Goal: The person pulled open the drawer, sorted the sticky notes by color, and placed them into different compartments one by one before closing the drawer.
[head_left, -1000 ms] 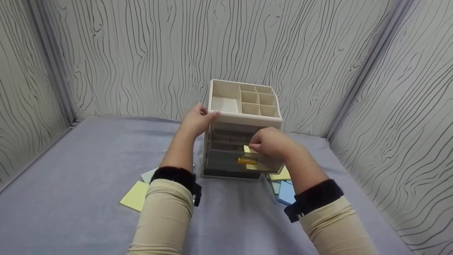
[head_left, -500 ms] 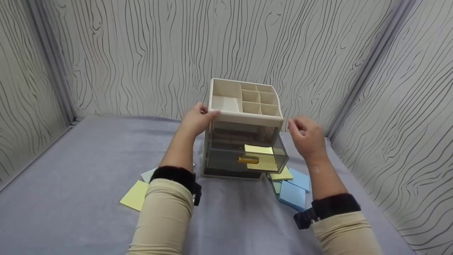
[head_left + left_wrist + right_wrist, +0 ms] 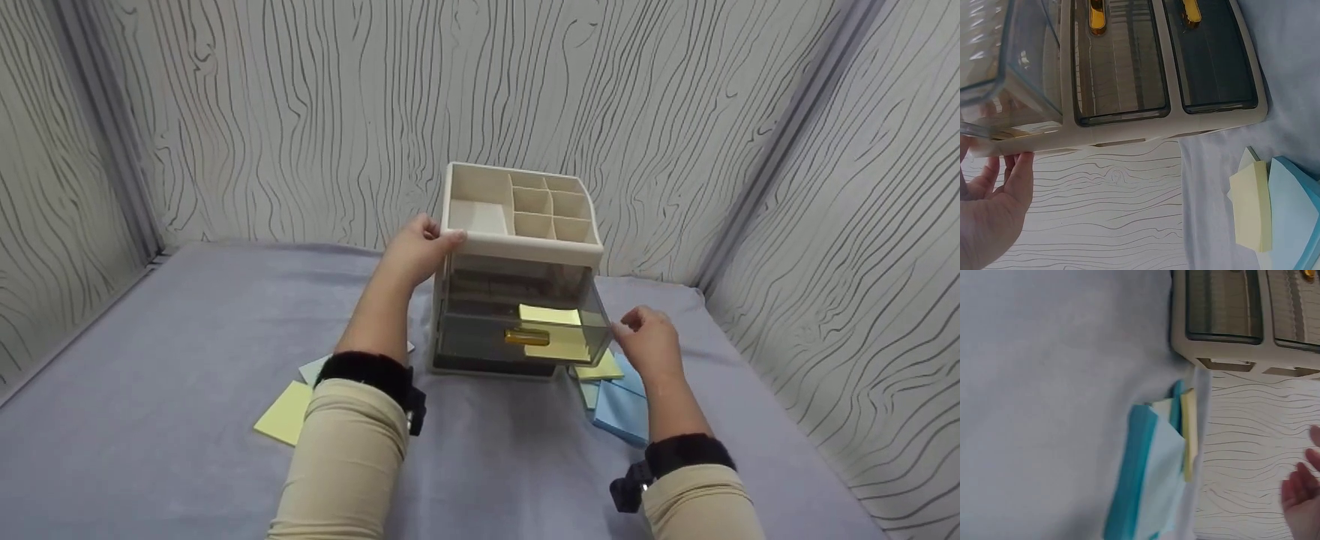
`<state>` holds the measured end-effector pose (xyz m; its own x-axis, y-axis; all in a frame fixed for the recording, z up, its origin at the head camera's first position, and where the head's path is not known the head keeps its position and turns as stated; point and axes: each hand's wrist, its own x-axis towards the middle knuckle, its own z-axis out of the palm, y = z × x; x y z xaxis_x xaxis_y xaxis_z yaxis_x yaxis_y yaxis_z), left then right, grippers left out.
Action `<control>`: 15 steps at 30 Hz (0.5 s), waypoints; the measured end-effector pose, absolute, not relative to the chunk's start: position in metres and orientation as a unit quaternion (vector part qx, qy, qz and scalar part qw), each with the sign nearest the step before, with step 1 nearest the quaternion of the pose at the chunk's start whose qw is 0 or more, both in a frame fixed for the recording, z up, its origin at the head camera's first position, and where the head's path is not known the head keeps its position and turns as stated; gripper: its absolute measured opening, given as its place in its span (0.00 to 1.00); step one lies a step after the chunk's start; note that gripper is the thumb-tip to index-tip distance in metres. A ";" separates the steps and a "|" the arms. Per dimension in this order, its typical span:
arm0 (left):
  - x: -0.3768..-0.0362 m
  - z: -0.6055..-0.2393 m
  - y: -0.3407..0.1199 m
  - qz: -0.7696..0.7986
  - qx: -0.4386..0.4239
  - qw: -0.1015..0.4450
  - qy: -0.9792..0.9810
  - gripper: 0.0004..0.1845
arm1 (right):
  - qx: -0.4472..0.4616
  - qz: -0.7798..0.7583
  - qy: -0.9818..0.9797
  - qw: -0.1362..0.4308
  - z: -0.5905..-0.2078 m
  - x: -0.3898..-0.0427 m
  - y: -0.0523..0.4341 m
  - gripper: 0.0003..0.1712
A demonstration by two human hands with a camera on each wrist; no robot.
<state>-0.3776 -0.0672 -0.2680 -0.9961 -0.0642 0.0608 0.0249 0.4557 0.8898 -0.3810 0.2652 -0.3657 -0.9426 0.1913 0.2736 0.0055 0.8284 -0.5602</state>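
Note:
A cream desktop drawer organizer [image 3: 525,246] stands on the cloth, its smoky top drawer [image 3: 472,341] pulled out. Inside that drawer lies a yellow sticky note pad [image 3: 556,316], at the right side. My left hand [image 3: 415,256] holds the organizer's upper left edge, thumb on the front rim; the left wrist view shows its fingers against the side wall. My right hand [image 3: 652,346] hovers just right of the drawer with loosely curled fingers and nothing visible in them. Below it are blue sticky note pads [image 3: 619,412] and a yellow pad [image 3: 598,369].
Left of the organizer lie another yellow pad [image 3: 285,412] and a pale green pad [image 3: 312,370], partly behind the left forearm. Two lower drawers [image 3: 1120,62] are shut. A wood-patterned wall [image 3: 300,112] stands behind the cloth-covered table [image 3: 165,390].
My right hand has let go of the yellow pad in the drawer, moved out to the right, then come down beside the drawer. My left hand has kept its hold.

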 end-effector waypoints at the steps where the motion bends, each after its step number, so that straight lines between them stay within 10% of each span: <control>1: -0.377 -0.268 -0.068 -0.523 0.012 0.042 -0.851 0.21 | -0.052 0.281 -0.949 0.130 -0.370 -0.382 0.266 0.18; 15: -0.379 -0.268 -0.067 -0.520 0.009 0.052 -0.852 0.21 | -0.021 0.214 -0.975 0.056 -0.407 -0.387 0.259 0.41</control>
<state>-0.3789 -0.0673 -0.2684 -0.9944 -0.0691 0.0794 0.0390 0.4587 0.8877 -0.3866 0.2587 -0.4067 -0.9929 0.0642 0.0999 0.0165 0.9078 -0.4191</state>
